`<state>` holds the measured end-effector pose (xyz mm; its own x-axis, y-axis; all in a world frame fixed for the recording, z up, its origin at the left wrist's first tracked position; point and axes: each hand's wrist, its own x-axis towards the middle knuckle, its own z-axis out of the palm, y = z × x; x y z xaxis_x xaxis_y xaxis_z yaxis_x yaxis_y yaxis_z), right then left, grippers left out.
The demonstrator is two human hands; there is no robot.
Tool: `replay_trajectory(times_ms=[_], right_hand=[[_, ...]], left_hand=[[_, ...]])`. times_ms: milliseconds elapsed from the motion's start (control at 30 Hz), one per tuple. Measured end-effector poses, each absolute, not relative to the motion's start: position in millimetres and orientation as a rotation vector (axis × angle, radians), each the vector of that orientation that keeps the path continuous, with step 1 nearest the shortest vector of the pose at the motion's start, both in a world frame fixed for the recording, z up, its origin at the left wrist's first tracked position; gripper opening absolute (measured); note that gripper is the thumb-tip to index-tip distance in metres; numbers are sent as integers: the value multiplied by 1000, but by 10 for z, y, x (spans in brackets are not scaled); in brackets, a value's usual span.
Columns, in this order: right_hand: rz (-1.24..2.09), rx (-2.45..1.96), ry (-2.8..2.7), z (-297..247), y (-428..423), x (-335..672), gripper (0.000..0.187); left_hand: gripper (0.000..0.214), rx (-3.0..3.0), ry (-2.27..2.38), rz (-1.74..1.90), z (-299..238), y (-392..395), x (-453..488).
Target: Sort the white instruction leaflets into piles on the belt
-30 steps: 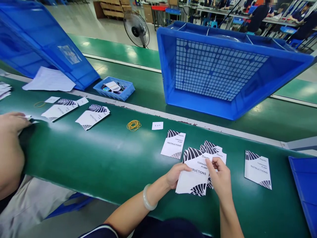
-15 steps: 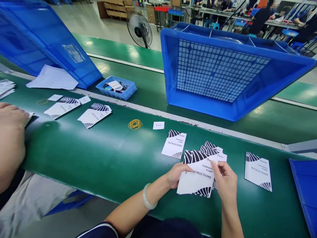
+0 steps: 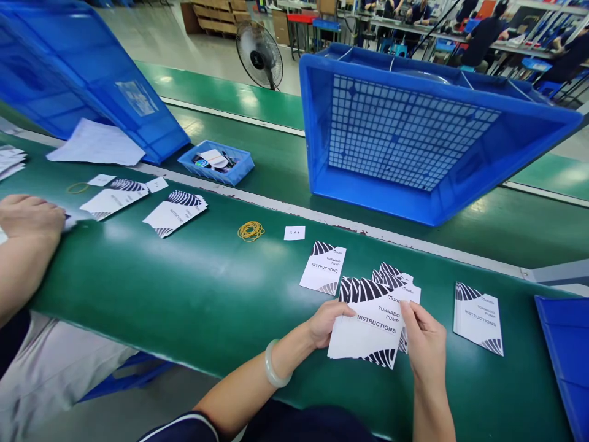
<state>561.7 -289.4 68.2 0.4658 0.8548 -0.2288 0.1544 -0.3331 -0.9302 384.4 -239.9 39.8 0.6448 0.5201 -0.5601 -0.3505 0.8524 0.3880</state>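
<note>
A fanned stack of instruction booklets (image 3: 363, 334), white with black zebra stripes, is held over the green bench. My left hand (image 3: 327, 324) grips its left edge, thumb on top. At the upper right edge my right hand (image 3: 426, 334) pinches the top booklet between thumb and fingers; its fingertips are partly hidden. Behind the stack, more booklets (image 3: 411, 293) lie loosely overlapped on the bench. To the left rests one booklet pile (image 3: 323, 268), and to the right another booklet pile (image 3: 478, 319).
A handwritten card (image 3: 294, 232) and yellow rubber bands (image 3: 251, 231) lie left of centre. Farther left are striped booklets (image 3: 175, 213) and a co-worker's hand (image 3: 32, 221). A large blue crate (image 3: 442, 209) stands tilted behind; a small blue basket (image 3: 234, 175) holds odds and ends.
My right hand has moved slightly right, and the top booklet has shifted right with it, spreading the fan. The co-worker's hand at far left has moved right.
</note>
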Motion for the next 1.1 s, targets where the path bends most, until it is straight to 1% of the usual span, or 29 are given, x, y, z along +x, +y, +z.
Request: replay_trajectory(times_ms=[100, 167, 333, 433, 500, 567, 600, 733, 833, 900, 967, 1100], right_hand=[[869, -1775, -814, 749, -2901, 5623, 35], [790, -1775, -748, 811, -2917, 5649, 34], [531, -1749, -535, 857, -2912, 5842, 31], [570, -1765, -536, 718, -2856, 5960, 34], [578, -1826, -638, 599, -2821, 5976, 39], [561, -1876, -764, 512, -2804, 5925, 43], [582, -1880, -828, 489, -2803, 5878, 42], [871, -1718, -1048, 533, -2815, 5635, 30], [967, -1672, -1046, 635, -2827, 5532, 25], [934, -1654, -931, 701, -2848, 5558, 25], [847, -1630, -748, 742, -2878, 5664, 26], [712, -1623, -496, 695, -2915, 5988, 33]], left_hand=[[20, 247, 702, 526, 379, -2381, 3836], [23, 251, 692, 543, 378, -2351, 3807], [46, 234, 658, 559, 410, -2213, 3648], [56, 203, 658, 596, 432, -2149, 3566], [59, 196, 663, 602, 437, -2138, 3552], [56, 202, 683, 583, 429, -2157, 3579], [53, 209, 698, 564, 422, -2177, 3607], [40, 242, 710, 484, 373, -2295, 3743], [29, 241, 694, 479, 328, -2357, 3788], [25, 245, 701, 496, 315, -2356, 3775], [30, 250, 644, 506, 333, -2324, 3739], [55, 244, 344, 515, 471, -2239, 3678]])
